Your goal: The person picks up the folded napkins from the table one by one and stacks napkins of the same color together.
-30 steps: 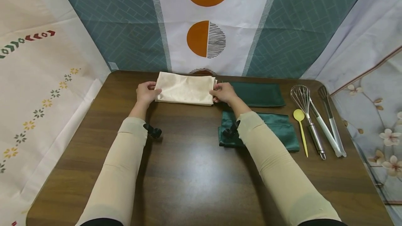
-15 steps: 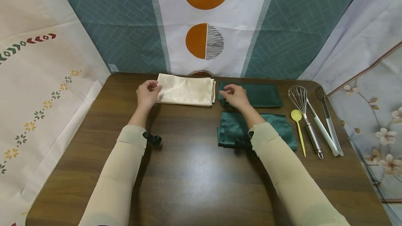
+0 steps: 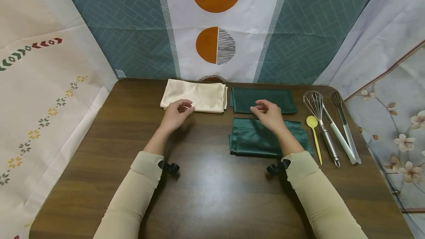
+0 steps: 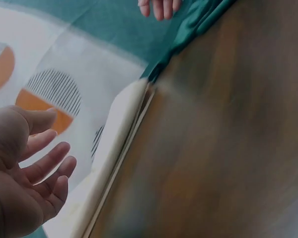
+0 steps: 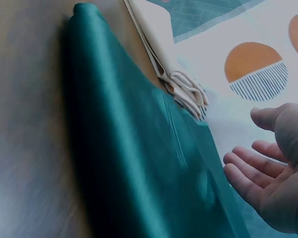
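Observation:
A folded cream cloth [image 3: 202,95] lies near the table's back edge. My left hand [image 3: 176,115] hovers at its front edge with loosely bent fingers and nothing in them. To the right lie two folded green cloths, the far one [image 3: 242,100] beside the cream cloth and the near one [image 3: 255,143] in front of it. Over the green cloths is my right hand [image 3: 270,115], its fingers relaxed and holding nothing. In the right wrist view the near green cloth [image 5: 124,129] shows large, with the cream cloth's folded end [image 5: 184,89] behind it.
A yellow spoon [image 3: 312,122], a whisk [image 3: 327,139] and metal tongs [image 3: 346,135] lie on the right of the brown wooden table [image 3: 212,194]. Patterned fabric [image 3: 132,40] hangs behind the back edge, with more at both sides.
Both hands have let go of the cream cloth's ends. The right hand has moved right over the green cloths; the left has drawn back toward the body and slightly right.

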Demonstrator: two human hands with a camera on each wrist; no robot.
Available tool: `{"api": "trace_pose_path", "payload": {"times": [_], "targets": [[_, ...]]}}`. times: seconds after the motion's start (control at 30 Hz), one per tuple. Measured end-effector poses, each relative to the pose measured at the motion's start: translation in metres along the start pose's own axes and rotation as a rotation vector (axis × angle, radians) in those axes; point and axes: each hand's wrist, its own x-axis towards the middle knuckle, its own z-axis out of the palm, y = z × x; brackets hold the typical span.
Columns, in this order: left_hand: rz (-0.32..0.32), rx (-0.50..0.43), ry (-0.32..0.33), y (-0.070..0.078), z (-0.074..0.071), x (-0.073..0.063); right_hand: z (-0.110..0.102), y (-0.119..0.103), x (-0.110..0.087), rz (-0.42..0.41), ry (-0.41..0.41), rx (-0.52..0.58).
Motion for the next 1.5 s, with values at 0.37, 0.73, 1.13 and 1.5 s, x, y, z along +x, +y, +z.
{"api": "trace_pose_path", "payload": {"times": [0.37,0.73,1.13,1.5], "targets": [[0.01,-0.003,-0.08,0.008,0.037,-0.024,-0.024,0.025,-0.037,0.001,0.051,-0.019],[0.034,0.017,-0.141,0.012,0.06,-0.033,-0.045,0.05,-0.062,-0.126,0.162,-0.031],[0.023,0.025,-0.221,0.014,0.093,-0.035,-0.066,0.07,-0.079,-0.112,0.296,-0.094],[0.088,0.094,-0.251,0.021,0.117,-0.03,-0.071,0.085,-0.084,-0.113,0.264,-0.225]]}}
